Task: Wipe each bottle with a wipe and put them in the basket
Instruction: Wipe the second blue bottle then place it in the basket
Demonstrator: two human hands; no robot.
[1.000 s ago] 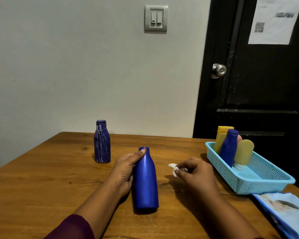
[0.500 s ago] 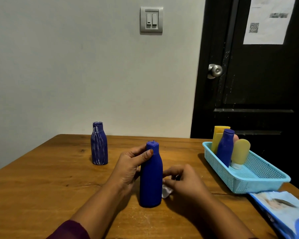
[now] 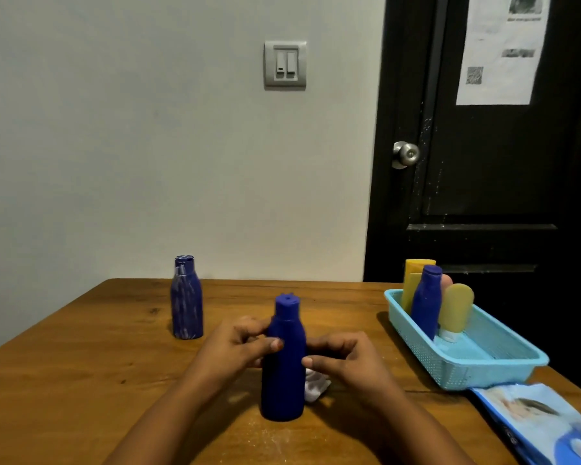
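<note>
**Fig. 1.** Plain blue bottle (image 3: 284, 360), upright on the table (image 3: 64, 380), near centre, between both hands. It is rigid, smooth plastic and probably light. The glossy wall is likely to be slippery under a damp wipe, and the tall, narrow body could tip. The best hold is judged to be at the shoulder, just below the cap, leaving the body free for wiping.

The left hand (image 3: 239, 344) grips that shoulder from the left, thumb across the front. The right hand (image 3: 346, 360) is curled at the right side, its thumb touching the bottle. The white wipe (image 3: 314, 385) is bunched beneath it against the bottle's lower wall and appears to be held, though the gripping fingers are hidden.

Compared with 1.0 s earlier, the bottle has been raised from a lean to vertical, and the right hand and wipe, then apart from it, have closed onto it.

A streaked blue bottle (image 3: 186, 300) stands far left, unwiped. The basket (image 3: 483, 364), right, holds 1 blue and 2 yellow bottles. A wipes pack (image 3: 544, 424) lies near right.
</note>
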